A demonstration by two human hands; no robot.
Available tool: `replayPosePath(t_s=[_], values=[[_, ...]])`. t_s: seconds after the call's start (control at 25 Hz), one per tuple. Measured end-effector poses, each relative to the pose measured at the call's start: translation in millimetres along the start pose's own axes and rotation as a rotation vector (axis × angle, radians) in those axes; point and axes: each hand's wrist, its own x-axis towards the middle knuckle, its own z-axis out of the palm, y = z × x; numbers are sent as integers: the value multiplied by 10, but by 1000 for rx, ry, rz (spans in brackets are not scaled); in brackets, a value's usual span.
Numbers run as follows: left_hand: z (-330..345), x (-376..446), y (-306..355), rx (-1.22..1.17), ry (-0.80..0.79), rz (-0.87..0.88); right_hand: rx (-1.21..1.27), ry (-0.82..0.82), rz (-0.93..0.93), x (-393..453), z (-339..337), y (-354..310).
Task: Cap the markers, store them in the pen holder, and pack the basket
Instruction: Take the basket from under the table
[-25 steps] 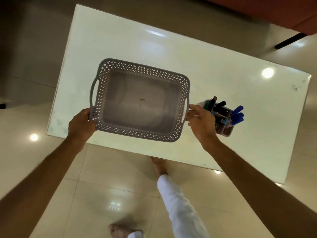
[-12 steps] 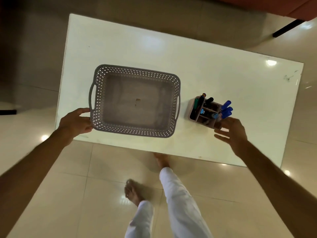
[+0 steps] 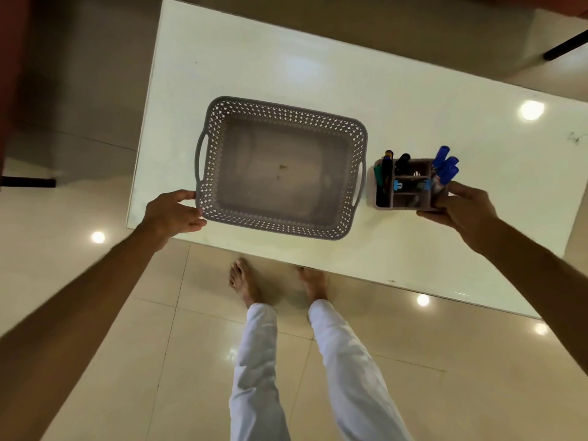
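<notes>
Bare right hand [image 3: 463,211] grips near-right corner of pen holder [image 3: 405,198], fingers curled round it. Left hand [image 3: 173,214] pinches near-left corner of grey lattice basket [image 3: 280,116], thumb on rim. Holder sits just right of basket on white table [image 3: 318,58], w/ blue markers [image 3: 445,165] & dark pens [image 3: 386,168] upright inside. Basket holds nothing.

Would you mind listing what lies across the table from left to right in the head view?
Left hand → basket → pen holder → blue markers → right hand.
</notes>
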Motion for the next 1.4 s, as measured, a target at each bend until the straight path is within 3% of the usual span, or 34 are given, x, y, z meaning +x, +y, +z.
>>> replayPosePath(t_s=[0.16,0.36,0.48,0.68,0.84,1.08,1.4], values=[[-63,19,-97,-52,-4,14,-106,-31,-146,-260,21,-392],[-187,48,-247,-226,-139,-25,-111,-131,-279,-697,189,-925],[-214,5,-333,-254,-148,11,-100,-252,-315,-893,566,-1109],[-149,22,-355,-129,-88,112,-115,-249,-338,-810,1585,-950],[-169,46,-451,9,-87,186,-257,-234,-329,-706,2427,-810],[-115,41,-613,-178,-133,216,-702,-255,-518,-676,3142,-723],[-196,27,-732,-188,-133,255,-629,-314,-332,-589,3339,-640]])
